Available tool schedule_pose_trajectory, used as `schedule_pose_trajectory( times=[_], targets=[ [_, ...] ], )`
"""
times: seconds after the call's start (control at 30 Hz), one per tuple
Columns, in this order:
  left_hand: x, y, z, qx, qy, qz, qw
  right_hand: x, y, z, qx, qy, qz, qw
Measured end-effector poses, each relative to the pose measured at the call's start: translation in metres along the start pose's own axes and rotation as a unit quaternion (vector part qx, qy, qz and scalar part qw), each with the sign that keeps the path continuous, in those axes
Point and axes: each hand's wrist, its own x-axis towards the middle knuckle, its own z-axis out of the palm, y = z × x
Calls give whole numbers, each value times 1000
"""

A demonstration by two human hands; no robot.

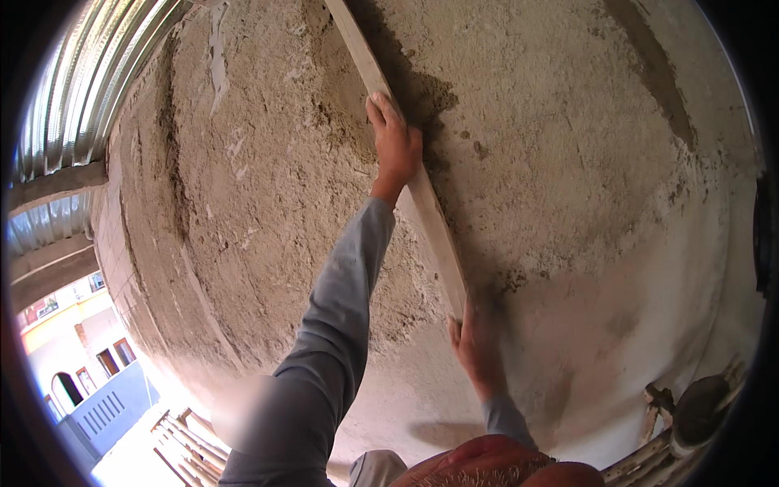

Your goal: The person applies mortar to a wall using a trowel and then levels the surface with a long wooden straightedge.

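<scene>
A long, straight wooden board [436, 223] leans at a slant across a rough plastered wall [268, 162], its upper end running out of the top of the picture. My left hand [395, 146], at the end of a grey sleeve, is closed round the board's upper part. Lower down, near the board's bottom end, my right hand [479, 345] grips it with the thumb on the left side; this hand is slightly blurred. Dark, wet-looking mortar [426, 93] shows along the board's right side near the left hand. Left of the board the wall surface looks coarse and crumbly.
Corrugated roof sheets [85, 89] and wooden beams [57, 185] stand at the upper left. Wooden poles [195, 450] lie at the lower left, with a blue wall [114, 412] beyond. A dark round container [699, 410] sits by poles at the lower right.
</scene>
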Motion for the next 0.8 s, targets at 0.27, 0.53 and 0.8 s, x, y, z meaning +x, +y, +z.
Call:
schedule_pose_trajectory(
  times=[0.27,0.53,0.8],
  targets=[
    [-123,-3,-17,39,-52,-23,998,-130,-7,29,26,-124,82,989],
    [-15,-38,-21,29,8,53,998,-49,-25,25,51,-120,65,989],
    [30,-36,-35,-47,-21,-31,998,-1,-43,20,-31,-29,9,999]
  ],
)
